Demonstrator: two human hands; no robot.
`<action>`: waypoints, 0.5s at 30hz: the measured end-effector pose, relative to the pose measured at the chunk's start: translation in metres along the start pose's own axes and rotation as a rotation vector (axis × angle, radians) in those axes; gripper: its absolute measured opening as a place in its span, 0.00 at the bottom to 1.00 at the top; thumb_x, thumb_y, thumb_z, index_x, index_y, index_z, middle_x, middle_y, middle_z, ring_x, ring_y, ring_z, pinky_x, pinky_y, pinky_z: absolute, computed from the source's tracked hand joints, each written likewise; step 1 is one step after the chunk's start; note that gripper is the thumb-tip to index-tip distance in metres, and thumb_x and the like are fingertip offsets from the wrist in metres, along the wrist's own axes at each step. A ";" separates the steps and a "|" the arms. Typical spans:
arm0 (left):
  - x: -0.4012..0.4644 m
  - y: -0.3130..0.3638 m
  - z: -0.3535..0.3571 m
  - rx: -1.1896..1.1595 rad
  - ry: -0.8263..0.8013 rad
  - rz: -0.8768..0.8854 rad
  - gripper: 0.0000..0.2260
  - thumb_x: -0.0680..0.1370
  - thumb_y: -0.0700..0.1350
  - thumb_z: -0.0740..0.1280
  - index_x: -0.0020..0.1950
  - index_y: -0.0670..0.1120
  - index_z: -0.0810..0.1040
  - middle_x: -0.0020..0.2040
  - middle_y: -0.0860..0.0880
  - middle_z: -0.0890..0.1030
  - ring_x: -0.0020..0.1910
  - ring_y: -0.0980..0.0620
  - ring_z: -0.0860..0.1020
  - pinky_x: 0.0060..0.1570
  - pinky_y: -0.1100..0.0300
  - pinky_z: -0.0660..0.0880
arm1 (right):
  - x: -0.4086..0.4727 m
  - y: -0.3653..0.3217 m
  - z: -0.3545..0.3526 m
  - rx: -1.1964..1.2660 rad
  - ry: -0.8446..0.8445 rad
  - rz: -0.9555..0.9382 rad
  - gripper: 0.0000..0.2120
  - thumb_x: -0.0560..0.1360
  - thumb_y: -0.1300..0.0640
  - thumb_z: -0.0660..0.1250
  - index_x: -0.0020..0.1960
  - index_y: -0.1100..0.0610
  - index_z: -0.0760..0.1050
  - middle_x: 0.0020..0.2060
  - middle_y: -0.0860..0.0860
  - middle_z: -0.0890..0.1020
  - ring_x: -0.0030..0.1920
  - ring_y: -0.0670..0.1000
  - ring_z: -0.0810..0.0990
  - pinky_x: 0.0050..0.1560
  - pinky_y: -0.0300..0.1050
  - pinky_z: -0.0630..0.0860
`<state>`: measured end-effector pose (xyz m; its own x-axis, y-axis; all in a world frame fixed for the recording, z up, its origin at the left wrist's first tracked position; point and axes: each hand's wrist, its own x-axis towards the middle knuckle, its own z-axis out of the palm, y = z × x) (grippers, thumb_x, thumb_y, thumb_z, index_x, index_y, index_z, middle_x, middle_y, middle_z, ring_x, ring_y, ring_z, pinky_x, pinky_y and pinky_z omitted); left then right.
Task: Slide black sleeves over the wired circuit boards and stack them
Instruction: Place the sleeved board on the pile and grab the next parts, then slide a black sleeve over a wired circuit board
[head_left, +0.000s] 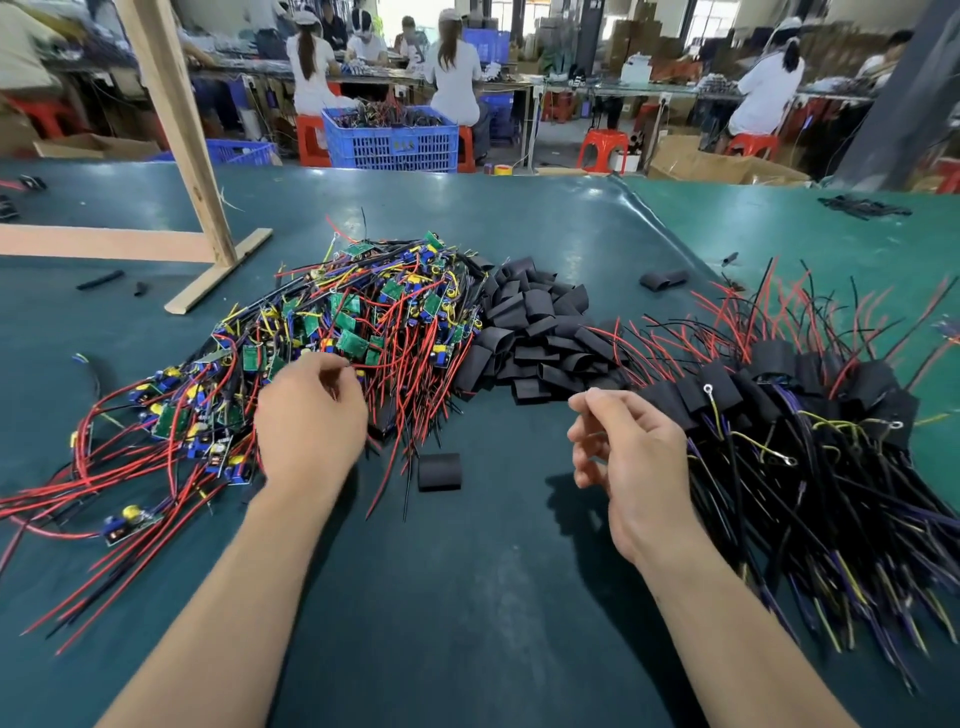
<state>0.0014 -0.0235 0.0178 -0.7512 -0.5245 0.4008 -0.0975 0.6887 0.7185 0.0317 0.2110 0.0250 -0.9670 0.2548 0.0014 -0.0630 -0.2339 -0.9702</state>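
Note:
A heap of bare wired circuit boards (353, 322), green with red, black and yellow leads, lies left of centre on the green table (493, 571). Beside it is a pile of flat black sleeves (535, 338). One single black sleeve (439, 470) lies between my hands. On the right, sleeved boards (779, 384) lie stacked in a row with their wires fanned out. My left hand (311, 421) reaches into the near edge of the bare-board heap with fingers curled among red wires; what it grips is hidden. My right hand (623, 452) hovers next to the sleeved stack, fingers loosely curled and holding nothing.
A wooden frame (176, 130) stands on the table at the back left. Another loose sleeve (662, 279) lies behind the stack. Stray boards and wires (124, 525) trail to the left. Beyond the table stand a blue crate (389, 137) and seated workers.

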 end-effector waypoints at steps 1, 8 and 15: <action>0.010 0.001 0.000 0.024 0.000 0.021 0.07 0.79 0.45 0.65 0.52 0.47 0.83 0.47 0.47 0.84 0.46 0.44 0.80 0.50 0.56 0.71 | 0.000 0.001 0.001 -0.012 -0.007 -0.005 0.11 0.78 0.60 0.65 0.37 0.57 0.80 0.27 0.51 0.77 0.24 0.48 0.71 0.21 0.38 0.66; 0.050 0.000 0.016 0.428 -0.338 0.236 0.20 0.79 0.46 0.68 0.71 0.44 0.73 0.68 0.43 0.72 0.63 0.38 0.74 0.60 0.44 0.73 | -0.002 0.002 0.003 -0.079 -0.044 -0.018 0.11 0.78 0.60 0.65 0.37 0.57 0.79 0.27 0.50 0.77 0.23 0.47 0.71 0.23 0.36 0.67; 0.058 -0.007 0.000 0.418 -0.307 0.351 0.07 0.76 0.41 0.67 0.53 0.43 0.79 0.52 0.42 0.76 0.52 0.37 0.76 0.49 0.47 0.74 | -0.003 0.002 0.001 -0.095 -0.046 -0.016 0.11 0.78 0.61 0.65 0.38 0.58 0.79 0.27 0.50 0.77 0.24 0.47 0.71 0.22 0.39 0.67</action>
<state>-0.0416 -0.0587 0.0358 -0.9321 -0.1065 0.3461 -0.0115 0.9640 0.2656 0.0340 0.2090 0.0234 -0.9764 0.2144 0.0261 -0.0572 -0.1398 -0.9885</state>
